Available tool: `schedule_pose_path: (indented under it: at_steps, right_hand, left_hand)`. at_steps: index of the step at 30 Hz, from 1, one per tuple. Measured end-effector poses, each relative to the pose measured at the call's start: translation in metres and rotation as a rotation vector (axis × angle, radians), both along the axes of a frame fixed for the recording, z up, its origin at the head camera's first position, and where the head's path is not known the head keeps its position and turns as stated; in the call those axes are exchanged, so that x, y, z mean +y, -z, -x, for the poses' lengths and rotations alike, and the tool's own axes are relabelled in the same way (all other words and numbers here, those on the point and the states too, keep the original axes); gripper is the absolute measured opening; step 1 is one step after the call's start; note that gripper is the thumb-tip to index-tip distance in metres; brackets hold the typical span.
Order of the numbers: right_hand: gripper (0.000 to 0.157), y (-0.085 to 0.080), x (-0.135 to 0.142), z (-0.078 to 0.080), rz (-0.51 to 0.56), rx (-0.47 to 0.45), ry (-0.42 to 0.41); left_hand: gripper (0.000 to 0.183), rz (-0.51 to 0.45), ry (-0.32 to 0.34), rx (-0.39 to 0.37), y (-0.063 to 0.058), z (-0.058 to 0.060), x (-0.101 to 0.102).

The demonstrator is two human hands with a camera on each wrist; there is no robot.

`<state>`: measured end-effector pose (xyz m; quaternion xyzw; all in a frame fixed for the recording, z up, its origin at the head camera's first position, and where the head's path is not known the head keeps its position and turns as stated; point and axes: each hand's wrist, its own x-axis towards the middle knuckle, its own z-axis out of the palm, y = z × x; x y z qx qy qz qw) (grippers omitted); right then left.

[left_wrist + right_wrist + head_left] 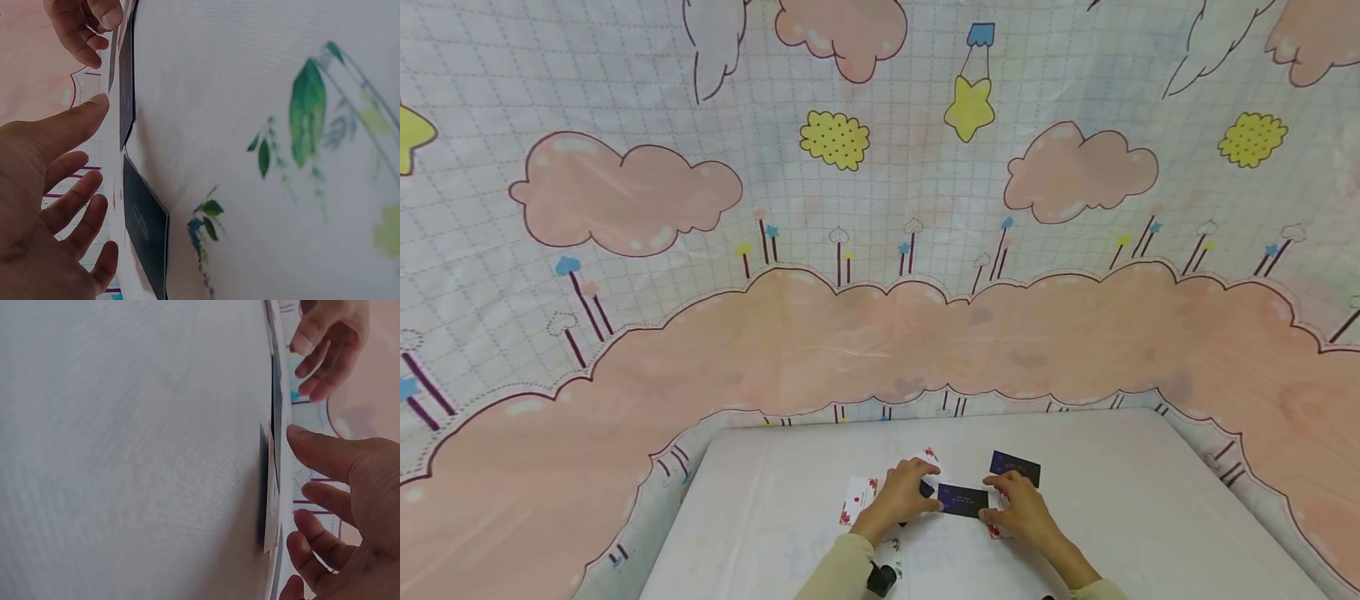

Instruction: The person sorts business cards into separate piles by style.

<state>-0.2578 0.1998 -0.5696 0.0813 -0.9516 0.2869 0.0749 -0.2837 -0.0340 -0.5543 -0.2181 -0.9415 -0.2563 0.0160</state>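
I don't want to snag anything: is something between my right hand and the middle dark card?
Nothing visible stands between your right hand and the middle dark card; a red-patterned card shows partly beneath that hand.

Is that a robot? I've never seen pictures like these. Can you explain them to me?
No robot here! These are a person's own left hand and right hand. The wide picture comes from a camera on the person's head, looking forward and down. The other two come from a camera on each wrist, so everything looks tipped sideways. On the white table lie white cards with red decorations, a dark card between the hands, and another dark card farther back. Neither hand seems to grip anything, but I can't tell whether they touch the middle card.
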Motion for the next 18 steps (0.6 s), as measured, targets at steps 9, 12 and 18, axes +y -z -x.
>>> schedule_pose_path:
  at_steps: [9, 12, 18]
  right_hand:
    - [0.043, 0.0050, -0.0004, 0.0021, -0.019, 0.027, 0.007]
    - [0.043, 0.0048, -0.0009, 0.0017, -0.018, 0.029, 0.007]
    - [0.045, 0.0044, -0.0010, 0.0020, -0.015, 0.025, 0.006]
  left_hand:
    - [0.050, 0.018, -0.023, 0.013, 0.0078, 0.0034, 0.0056]
    - [0.049, 0.017, -0.031, 0.017, 0.0090, 0.0037, 0.0069]
    - [0.048, -0.017, -0.039, -0.007, 0.0090, 0.0038, 0.0075]
